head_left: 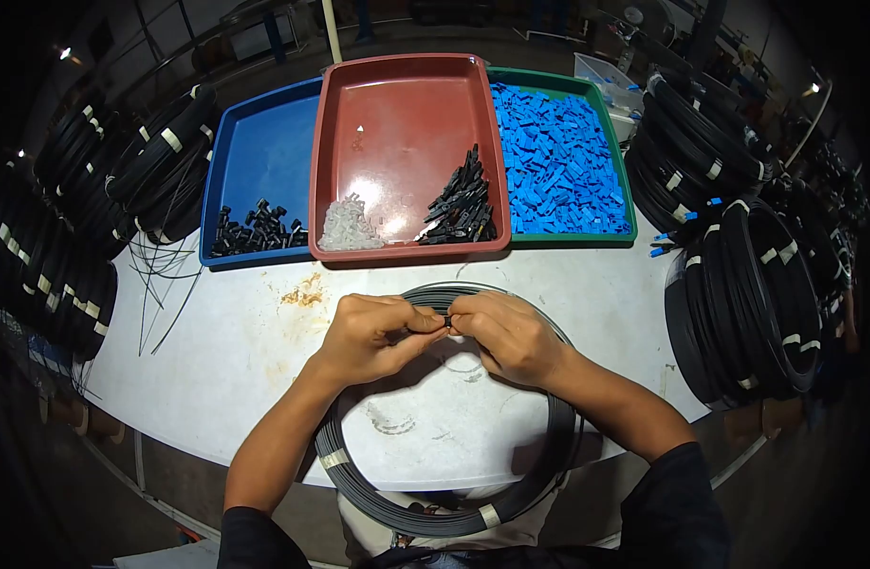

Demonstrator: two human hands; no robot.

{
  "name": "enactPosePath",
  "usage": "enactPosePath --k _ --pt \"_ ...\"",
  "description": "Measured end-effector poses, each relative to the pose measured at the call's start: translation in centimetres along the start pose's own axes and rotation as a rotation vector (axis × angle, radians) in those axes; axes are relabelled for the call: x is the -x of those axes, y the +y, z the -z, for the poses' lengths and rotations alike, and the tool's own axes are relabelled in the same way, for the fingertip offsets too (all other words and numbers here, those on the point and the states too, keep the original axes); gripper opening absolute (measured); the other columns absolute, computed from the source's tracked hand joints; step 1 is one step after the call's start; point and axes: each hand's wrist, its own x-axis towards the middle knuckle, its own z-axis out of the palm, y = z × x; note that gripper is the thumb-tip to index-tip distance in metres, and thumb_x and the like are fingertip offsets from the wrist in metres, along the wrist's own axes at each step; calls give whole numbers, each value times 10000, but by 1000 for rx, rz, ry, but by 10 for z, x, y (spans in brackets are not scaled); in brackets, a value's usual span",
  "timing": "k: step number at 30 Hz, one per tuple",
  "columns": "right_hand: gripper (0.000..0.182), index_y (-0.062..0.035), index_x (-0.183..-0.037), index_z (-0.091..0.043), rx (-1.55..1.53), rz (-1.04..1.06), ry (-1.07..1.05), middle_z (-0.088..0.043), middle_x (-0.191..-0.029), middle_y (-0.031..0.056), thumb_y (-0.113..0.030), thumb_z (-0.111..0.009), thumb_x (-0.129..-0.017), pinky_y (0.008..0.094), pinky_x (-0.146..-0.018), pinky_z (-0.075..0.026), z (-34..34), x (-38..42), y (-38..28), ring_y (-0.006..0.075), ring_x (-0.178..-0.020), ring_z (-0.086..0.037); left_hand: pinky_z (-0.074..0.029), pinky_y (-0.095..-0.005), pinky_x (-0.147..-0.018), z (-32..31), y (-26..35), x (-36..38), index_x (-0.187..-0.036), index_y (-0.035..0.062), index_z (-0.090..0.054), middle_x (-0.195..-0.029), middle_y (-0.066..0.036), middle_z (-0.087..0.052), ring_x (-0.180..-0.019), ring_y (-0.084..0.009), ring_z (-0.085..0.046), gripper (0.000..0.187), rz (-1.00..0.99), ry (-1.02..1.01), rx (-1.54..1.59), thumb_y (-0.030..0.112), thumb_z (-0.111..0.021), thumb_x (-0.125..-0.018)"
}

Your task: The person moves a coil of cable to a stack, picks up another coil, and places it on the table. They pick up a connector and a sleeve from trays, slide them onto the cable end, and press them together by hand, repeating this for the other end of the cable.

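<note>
Over the far side of a coil of black cable [411, 517], my two hands meet fingertip to fingertip. Thumb and forefinger of my left hand [370, 332] pinch a small black piece [447, 321], mostly hidden by the fingers. From the other side, my right hand [506, 332] is closed on the same piece; whether it also grips the cable's end cannot be seen. Bands of pale tape [490, 516] bind the coil, which lies partly on the white table [198, 379] and overhangs its near edge.
A red tray [397, 114] holds clear pieces [350, 226] and black connector parts [463, 204]. Left of it, a blue tray [264, 152] contains black parts [259, 230]; right, a green tray [573, 240] holds blue clips [558, 161]. Cable coils [748, 294] are stacked on both sides.
</note>
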Motion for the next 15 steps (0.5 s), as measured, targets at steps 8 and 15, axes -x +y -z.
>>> enactPosePath --k 8,15 --pt "238 38 -885 -561 -124 -144 -30 -649 -934 156 164 -583 -685 393 -706 -546 1 7 -1 308 -777 -651 -580 -297 -629 -2 -3 -1 -845 -6 -740 -832 -109 -748 -679 -195 -705 118 -273 -60 -248 6 -808 -750" --pt "259 59 -881 -603 -347 -334 -13 -683 -908 177 232 -545 -697 334 -660 -568 -3 8 5 278 -753 -701 -570 -309 -637 -1 0 -7 -844 -3 -721 -893 -121 -736 -724 -205 -698 112 -543 -15 -512 17 -772 -746"
